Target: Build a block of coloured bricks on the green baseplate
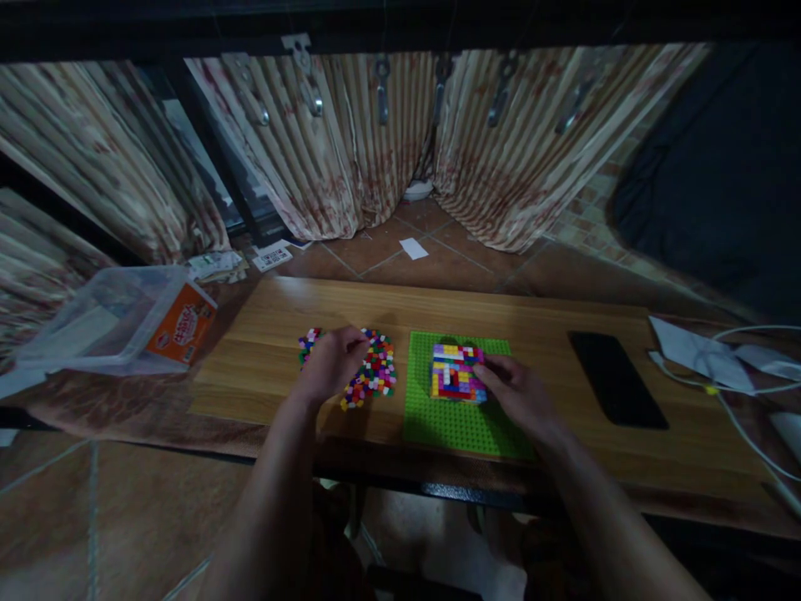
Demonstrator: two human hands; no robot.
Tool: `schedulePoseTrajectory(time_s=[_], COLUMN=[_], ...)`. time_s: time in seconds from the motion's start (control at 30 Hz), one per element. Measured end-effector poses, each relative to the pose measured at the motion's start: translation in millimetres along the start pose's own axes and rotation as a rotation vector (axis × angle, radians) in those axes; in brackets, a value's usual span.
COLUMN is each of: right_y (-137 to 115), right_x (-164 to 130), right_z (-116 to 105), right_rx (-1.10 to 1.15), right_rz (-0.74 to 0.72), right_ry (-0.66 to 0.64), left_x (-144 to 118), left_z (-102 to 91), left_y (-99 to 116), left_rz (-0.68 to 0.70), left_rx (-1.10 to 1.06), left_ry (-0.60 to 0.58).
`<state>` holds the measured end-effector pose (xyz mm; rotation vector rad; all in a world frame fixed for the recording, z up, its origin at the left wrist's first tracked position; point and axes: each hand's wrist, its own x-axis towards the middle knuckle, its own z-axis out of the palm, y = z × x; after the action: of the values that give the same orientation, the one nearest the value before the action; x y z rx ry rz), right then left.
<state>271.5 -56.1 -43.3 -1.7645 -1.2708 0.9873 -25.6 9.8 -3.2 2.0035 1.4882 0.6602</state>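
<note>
On the wooden table [263, 351] in front of me, my left hand [331, 363] is resting on a pile of small coloured bricks [375, 371], fingers curled down into it; whether they are pinching a brick I cannot tell. My right hand [522, 396] is lying on the green baseplate [463, 421], its fingertips touching the right edge of the block of stacked bricks [455, 371] standing on that plate. The two hands are sitting apart, the plate just right of the loose pile. A black phone [617, 380] is lying farther right, with white cables [744, 417] and paper beyond it. A clear plastic box [106, 321] with an orange label is sitting off to the left.
</note>
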Motion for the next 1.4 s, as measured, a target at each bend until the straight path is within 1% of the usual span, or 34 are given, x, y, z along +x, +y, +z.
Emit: schedulePoseTrajectory(time_s=[0.13, 0.23, 0.33, 0.47, 0.57, 0.73, 0.87, 1.1, 1.27, 1.4], right_y=[3, 3, 1, -5, -10, -12, -9, -2, 7, 7], right_x=[2, 3, 3, 0, -2, -2, -1, 1, 6, 6], right_z=[0, 0, 0, -1, -1, -1, -1, -1, -2, -2], right_rx=[-0.011, -0.009, -0.019, -0.008, 0.008, 0.016, 0.014, -0.040, -0.051, -0.047], right_rz=[0.011, 0.028, 0.030, 0.056, 0.093, 0.116, 0.089, 0.022, 0.041, 0.041], right_ry=[-0.018, -0.016, 0.003, -0.012, -0.027, -0.026, -0.026, 0.000, -0.028, -0.045], left_x=[-7, -15, -21, -25, -24, -23, -24, -23, -24, -24], left_z=[-26.9, -35.5, -34.5, -28.1, -24.9, -19.5, -15.5, -15.4, -12.9, -9.4], left_y=[-25, -34, -33, -24, -19, -20, -19, -11, -9, -8], left_rz=[-0.065, -0.117, -0.147, -0.115, -0.122, -0.178, -0.156, -0.134, -0.102, -0.094], left_rx=[-0.023, -0.018, 0.035, 0.135, 0.207, 0.284, 0.308, 0.385, 0.445, 0.496], left_ry=[-0.106, -0.176, -0.230, -0.286, -0.308, -0.280, -0.237, -0.211, -0.199, -0.204])
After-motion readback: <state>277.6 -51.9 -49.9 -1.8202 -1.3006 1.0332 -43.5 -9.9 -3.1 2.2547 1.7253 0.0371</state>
